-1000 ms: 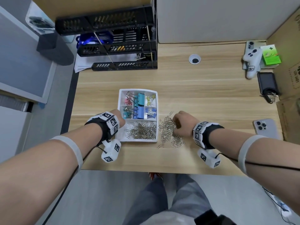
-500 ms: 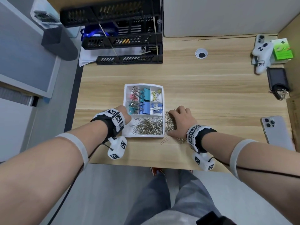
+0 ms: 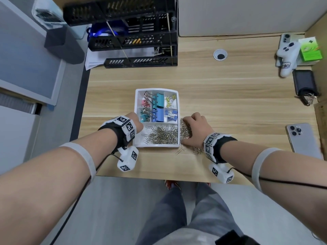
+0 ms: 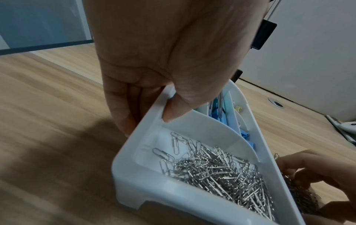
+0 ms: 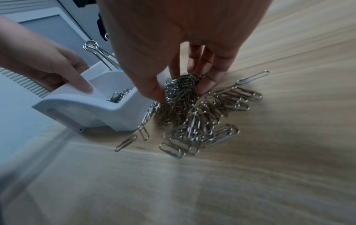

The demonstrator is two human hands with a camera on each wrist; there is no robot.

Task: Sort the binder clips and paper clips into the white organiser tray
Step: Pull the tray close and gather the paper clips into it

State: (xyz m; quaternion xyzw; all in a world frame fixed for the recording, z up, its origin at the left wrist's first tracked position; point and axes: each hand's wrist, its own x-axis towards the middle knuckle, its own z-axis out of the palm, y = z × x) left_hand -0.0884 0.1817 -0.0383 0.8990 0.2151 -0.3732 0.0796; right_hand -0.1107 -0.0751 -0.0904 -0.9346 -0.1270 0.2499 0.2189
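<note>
Paper clips point(image 5: 181, 91) bunched closer to tray point(image 3: 156, 145); R wrist shows pinch

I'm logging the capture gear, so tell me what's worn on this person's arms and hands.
Both hands, left hand and right hand, are bare. Each wrist has a black strap carrying white blocks printed with black square markers, with a white camera unit hanging below. A white band circles each forearm, and a thin black cable runs along it.
</note>
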